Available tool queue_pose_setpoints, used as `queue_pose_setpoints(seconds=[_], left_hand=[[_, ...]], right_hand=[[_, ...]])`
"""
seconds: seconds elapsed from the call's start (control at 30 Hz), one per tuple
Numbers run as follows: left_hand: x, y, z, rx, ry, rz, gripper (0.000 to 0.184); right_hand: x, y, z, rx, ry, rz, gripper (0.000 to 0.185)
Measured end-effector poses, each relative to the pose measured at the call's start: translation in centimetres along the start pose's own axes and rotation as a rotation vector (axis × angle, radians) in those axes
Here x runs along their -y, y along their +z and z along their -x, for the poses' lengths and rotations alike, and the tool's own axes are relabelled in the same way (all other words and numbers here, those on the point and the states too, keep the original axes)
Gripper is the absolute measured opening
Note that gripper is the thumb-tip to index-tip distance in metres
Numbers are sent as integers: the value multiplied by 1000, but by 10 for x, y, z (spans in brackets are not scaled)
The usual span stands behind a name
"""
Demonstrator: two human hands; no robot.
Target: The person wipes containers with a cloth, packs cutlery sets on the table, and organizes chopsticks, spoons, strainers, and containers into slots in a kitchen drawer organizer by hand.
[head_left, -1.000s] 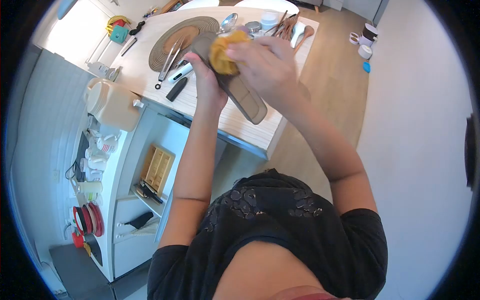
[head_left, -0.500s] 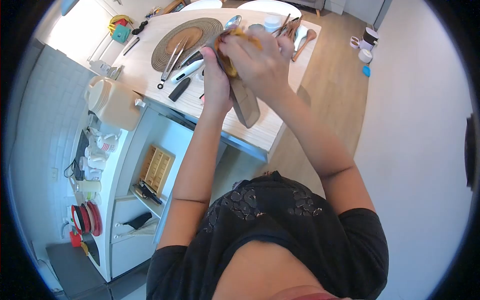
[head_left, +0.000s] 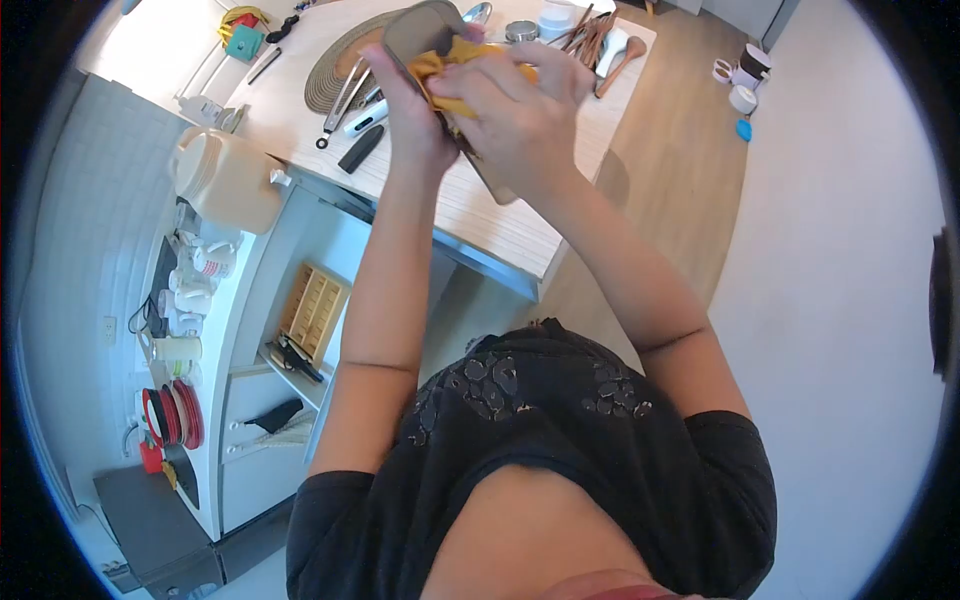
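Observation:
My left hand (head_left: pixel 412 130) grips a long, narrow grey-beige tray (head_left: pixel 412 35) by its side, holding it tilted above the table. In my right hand (head_left: pixel 530 120) is a bunched yellow cloth (head_left: pixel 465 50), pressed against the tray's inner face. The fingers of that hand are curled over the cloth and hide part of it. On the table left of my hands lie metal tongs (head_left: pixel 338 112), a white handled utensil (head_left: pixel 366 118) and a black sheath-like piece (head_left: pixel 361 149).
A round woven placemat (head_left: pixel 325 85) lies behind the tongs. Wooden utensils (head_left: pixel 622 65) and a white container (head_left: pixel 556 20) stand toward the far right corner. Below left, an open drawer holds a wooden organizer (head_left: pixel 316 312). A large beige jug (head_left: pixel 225 185) stands beside the table.
The tray has turned, so its upper inside now faces me more and its lower end sits higher. The right hand with the cloth has shifted slightly; the view has moved a little.

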State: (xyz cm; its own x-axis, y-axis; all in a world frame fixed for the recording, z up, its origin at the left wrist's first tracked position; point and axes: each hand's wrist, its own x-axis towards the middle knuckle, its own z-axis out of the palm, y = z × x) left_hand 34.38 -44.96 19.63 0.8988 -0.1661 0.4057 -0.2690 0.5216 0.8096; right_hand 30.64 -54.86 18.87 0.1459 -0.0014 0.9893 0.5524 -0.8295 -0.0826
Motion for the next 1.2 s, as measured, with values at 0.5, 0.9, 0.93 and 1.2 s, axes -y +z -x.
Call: queue_pose_setpoints(seconds=[0.5,0.9,0.93,1.2], left_hand=[[-2,8,-10,24,-110,-176,78],[-6,0,-17,-43,-117,32,83],[-15,-2,-22,146,-9,97,76],[-28,24,-11,-210,208,177,71]], right_hand=[[-29,-17,-9,-72,-222,232,13],[-7,-22,46,155,-109,331,13],[-8,-22,53,170,-109,334,12],[3,-27,62,399,260,144,20]])
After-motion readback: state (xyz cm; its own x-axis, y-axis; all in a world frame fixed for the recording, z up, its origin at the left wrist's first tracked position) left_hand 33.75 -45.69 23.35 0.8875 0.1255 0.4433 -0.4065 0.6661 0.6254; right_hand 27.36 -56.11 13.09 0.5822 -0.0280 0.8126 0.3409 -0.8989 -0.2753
